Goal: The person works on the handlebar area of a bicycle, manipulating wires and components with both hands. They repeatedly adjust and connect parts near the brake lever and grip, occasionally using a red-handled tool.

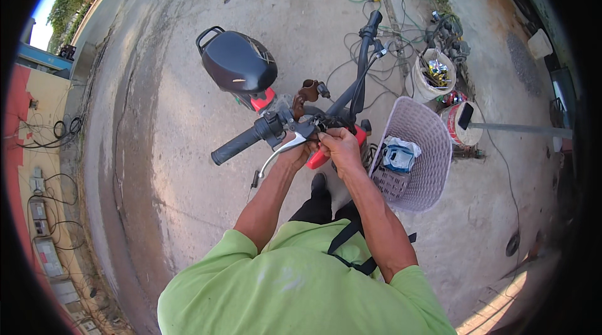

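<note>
I stand over a two-wheeler with a black handlebar (355,81) and a black seat (238,65). My left hand (297,155) is closed beneath the silver brake lever (280,150), close to the black rubber grip (236,145); the lever partly hides its fingers. Beside it, my right hand (342,148) pinches at the middle of the handlebar, by the dark lever mount and a red body panel (318,159). What both sets of fingertips hold is too small and covered to make out.
A pale woven basket (439,175) with a blue-and-white packet (401,155) sits to the right of the handlebar. Beyond it stand a white bucket (416,84) of parts and another bucket with a black phone-like object (465,115) on top. Green hoses (407,15) cross the concrete.
</note>
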`<state>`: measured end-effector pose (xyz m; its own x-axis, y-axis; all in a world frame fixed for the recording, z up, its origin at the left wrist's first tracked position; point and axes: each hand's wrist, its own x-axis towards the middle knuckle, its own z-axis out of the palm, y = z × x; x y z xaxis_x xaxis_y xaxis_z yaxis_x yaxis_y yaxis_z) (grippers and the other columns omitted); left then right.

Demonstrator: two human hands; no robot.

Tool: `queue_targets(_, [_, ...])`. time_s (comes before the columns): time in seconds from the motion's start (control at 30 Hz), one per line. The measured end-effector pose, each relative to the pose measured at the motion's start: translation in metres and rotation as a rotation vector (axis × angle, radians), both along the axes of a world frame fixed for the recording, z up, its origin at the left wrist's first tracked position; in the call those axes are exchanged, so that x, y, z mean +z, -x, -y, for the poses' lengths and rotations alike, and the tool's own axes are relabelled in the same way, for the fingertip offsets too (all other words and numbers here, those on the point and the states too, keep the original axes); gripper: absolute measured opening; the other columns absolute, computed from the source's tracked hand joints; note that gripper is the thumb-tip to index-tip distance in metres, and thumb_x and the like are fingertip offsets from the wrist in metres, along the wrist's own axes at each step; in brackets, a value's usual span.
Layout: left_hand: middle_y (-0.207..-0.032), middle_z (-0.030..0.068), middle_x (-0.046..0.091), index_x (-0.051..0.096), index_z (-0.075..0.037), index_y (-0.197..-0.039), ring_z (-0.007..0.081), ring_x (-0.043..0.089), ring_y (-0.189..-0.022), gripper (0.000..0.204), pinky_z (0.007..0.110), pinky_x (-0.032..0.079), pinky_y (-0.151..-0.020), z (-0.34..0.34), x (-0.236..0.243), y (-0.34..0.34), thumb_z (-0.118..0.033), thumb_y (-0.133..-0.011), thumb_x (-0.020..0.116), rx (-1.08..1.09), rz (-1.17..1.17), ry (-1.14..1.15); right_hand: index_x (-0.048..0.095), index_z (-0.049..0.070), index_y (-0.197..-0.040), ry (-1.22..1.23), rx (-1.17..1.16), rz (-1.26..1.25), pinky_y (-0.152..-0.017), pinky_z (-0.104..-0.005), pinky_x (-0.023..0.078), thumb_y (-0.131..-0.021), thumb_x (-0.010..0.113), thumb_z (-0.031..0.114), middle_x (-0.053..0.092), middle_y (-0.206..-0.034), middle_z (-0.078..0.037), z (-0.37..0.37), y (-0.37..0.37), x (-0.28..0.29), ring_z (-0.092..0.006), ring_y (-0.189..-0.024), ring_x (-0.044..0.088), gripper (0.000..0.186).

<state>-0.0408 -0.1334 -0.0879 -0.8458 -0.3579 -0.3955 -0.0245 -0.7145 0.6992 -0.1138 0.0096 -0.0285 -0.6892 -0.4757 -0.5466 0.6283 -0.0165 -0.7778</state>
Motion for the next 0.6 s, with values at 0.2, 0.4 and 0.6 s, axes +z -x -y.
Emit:
queue_targets(0.2, [-0.096,0.0086,0.073,0.064,-0.009,-0.115,0.0207,0.071,-0.083,0.016,0.031,0.056,-0.066,-0.002,0.012,-0.001,-0.02,-0.105,0.058,0.041,-0.084,-0.028,0.059,-0.002,-0.11,0.016,-0.026,-0.056,-0.063,-0.0245,0.051,-0.088,0.08,0.008,0.069,-0.089,-0.007,0.003,-0.003,-0.013,-0.0096,-0.07,0.063,0.032])
queue_targets(0.4, [-0.118,0.0095,0.074,0.067,-0.011,-0.125,0.0254,0.07,-0.108,0.037,0.045,0.056,-0.094,-0.004,0.026,-0.009,-0.04,-0.103,0.057,-0.052,-0.171,-0.115,0.064,-0.003,-0.108,-0.037,-0.04,-0.181,-0.07,-0.0273,0.054,-0.089,0.079,0.008,0.072,-0.092,-0.009,0.002,-0.009,-0.011,-0.0121,-0.079,0.067,0.026])
queue_targets(0.6, [-0.122,0.0114,0.073,0.063,-0.01,-0.129,0.0287,0.069,-0.111,0.041,0.046,0.055,-0.095,0.002,-0.001,0.0,-0.039,-0.105,0.049,-0.057,-0.224,-0.052,0.065,-0.002,-0.105,-0.13,-0.022,-0.332,-0.075,-0.0301,0.056,-0.087,0.081,0.011,0.074,-0.092,-0.009,0.003,-0.008,-0.021,-0.0135,-0.083,0.07,0.027])
